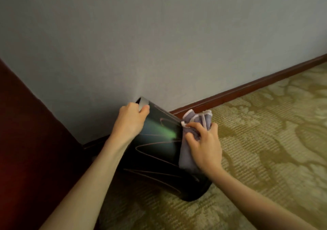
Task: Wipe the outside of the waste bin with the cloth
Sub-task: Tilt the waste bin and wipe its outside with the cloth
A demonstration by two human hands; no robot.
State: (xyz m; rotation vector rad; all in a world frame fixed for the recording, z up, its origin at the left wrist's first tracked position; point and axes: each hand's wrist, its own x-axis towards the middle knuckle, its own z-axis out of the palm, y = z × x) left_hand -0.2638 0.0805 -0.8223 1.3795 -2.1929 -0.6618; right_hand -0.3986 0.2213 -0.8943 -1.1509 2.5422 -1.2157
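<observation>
The waste bin [155, 152] at lower centre looks glossy and smooth, dark with thin looping lines and a green sheen. The cloth [190, 150] on its right side is soft grey fabric with pale edging. The carpet [265, 141] at right looks ribbed and woven; the wall [159, 35] above is matt, the skirting board [247, 86] polished wood.

Found glossy black waste bin [159, 152], marked with thin pale looping lines, with a greenish sheen across its side. Noted as tilted off upright: grey rim uppermost and leaning toward the wall [159, 35], rounded base down at the patterned carpet [265, 141]. Found grey-lilac cloth [187, 157] with white edging, crumpled and bunched at its upper end, lower part spread flat against the bin's right-hand flank as viewed, touching it.
</observation>
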